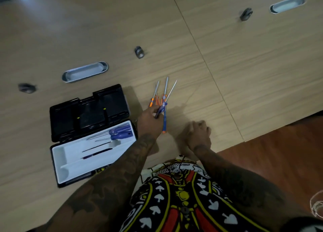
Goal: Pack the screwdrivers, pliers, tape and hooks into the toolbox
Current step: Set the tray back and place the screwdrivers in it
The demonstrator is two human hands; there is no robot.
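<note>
Several screwdrivers (161,98) clutched in left hand (150,121), right hand (198,133) loosely curled — wooden desk (244,65).

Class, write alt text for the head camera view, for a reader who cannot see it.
The left hand holds a bunch of screwdrivers above a wooden table, beside an open black toolbox whose white tray already holds several screwdrivers. The right hand rests curled on the table.

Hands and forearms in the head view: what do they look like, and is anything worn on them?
Both forearms are bare and heavily tattooed down to the left hand and right hand. No sleeves, gloves or watch show.
</note>
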